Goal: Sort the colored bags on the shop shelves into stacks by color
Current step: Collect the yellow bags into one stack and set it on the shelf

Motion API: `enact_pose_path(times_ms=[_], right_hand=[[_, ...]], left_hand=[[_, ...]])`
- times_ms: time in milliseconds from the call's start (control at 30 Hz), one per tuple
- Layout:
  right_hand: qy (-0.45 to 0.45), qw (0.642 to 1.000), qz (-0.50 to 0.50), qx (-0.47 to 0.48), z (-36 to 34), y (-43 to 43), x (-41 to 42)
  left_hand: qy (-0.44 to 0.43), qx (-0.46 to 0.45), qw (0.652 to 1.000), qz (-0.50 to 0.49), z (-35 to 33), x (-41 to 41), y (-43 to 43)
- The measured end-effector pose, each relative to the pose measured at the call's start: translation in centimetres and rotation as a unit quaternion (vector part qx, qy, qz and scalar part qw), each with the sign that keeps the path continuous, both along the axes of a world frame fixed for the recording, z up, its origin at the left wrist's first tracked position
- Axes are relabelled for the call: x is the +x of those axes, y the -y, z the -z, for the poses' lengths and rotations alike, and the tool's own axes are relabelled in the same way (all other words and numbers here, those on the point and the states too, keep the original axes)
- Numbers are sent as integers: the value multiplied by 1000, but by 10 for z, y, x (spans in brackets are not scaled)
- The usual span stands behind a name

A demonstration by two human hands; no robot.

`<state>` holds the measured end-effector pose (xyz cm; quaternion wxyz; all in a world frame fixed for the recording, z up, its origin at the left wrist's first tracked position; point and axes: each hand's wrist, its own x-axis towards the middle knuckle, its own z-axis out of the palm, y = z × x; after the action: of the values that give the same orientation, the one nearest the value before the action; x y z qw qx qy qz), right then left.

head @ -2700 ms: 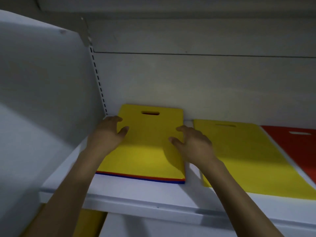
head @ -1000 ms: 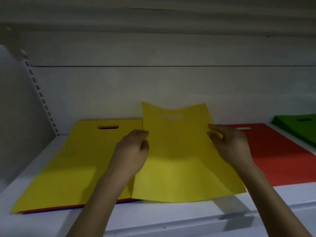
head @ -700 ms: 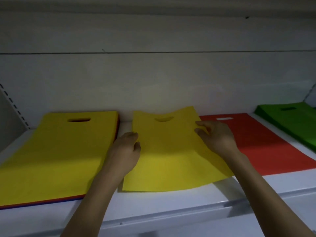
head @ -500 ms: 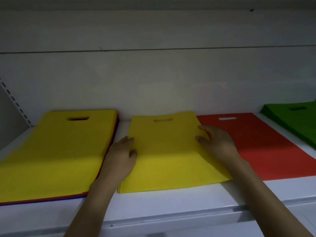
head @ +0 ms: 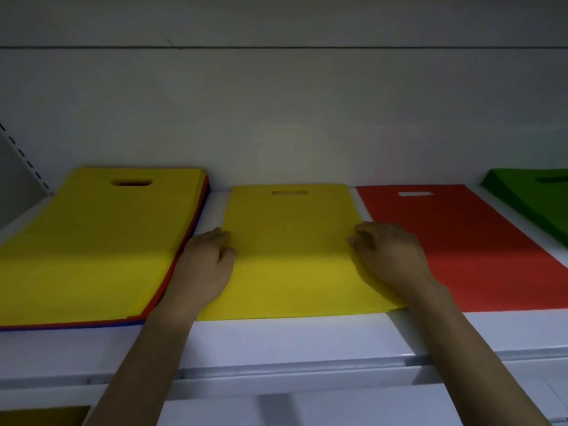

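Sorted bag: the flat yellow fabric bag (head: 289, 241) w/ a cut-out slot handle lies flat on the white metal shelf (head: 292, 342), between the mixed pile and the flat red bag stack (head: 445, 241).
Gaps: a strip of bare shelf shows on each side toward the back. The front right corner is hidden by the wrist.
Long axis: front to back, slot at the wall end (same as every pile here).
Left hand (head: 209, 265): on the bag's left edge, fingers bent, thumb on the fabric. Pinching or only resting, can't tell.
Right hand (head: 387, 256): on the right edge, fingers curled under. Grip can't be told either.
Mixed pile (head: 98, 238): yellow sheet on top, red and blue edges showing below, lying directly left of the left hand and almost touching it.
Green bag stack (head: 528, 198): far right, well apart.
Next, prob.: let go, then lift the pile's top yellow sheet across to the right.
Nearer hand: left, by a lot. The right would have to cross the sorted bag.
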<state>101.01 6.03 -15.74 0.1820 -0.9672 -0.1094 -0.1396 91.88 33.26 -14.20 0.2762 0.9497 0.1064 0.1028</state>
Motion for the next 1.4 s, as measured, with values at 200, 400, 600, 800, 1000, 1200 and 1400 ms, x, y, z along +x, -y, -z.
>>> enact_pose_path(times_ms=[200, 400, 600, 800, 1000, 1200, 1400], right_hand=[[-83, 975, -51, 199, -26, 13, 4], [-13, 939, -84, 334, -71, -11, -8], [-16, 971, -132, 196, -88, -114, -31], [-9, 981, -114, 157, -93, -211, -62], [-78, 991, -73, 85, -77, -267, -72], [-103, 994, -9, -21, -31, -303, -87], [-77, 996, 7, -40, -22, -305, -88]], left_hand=[[108, -93, 990, 5, -19, -9, 11], [185, -58, 981, -5, -65, -11, -15], [149, 56, 986, -54, -73, -29, -81], [106, -98, 986, -82, -81, -54, -186], [46, -97, 986, -129, -59, -67, -257], [-24, -122, 984, -124, -20, -61, -278], [-17, -108, 985, -135, -12, -60, -282]])
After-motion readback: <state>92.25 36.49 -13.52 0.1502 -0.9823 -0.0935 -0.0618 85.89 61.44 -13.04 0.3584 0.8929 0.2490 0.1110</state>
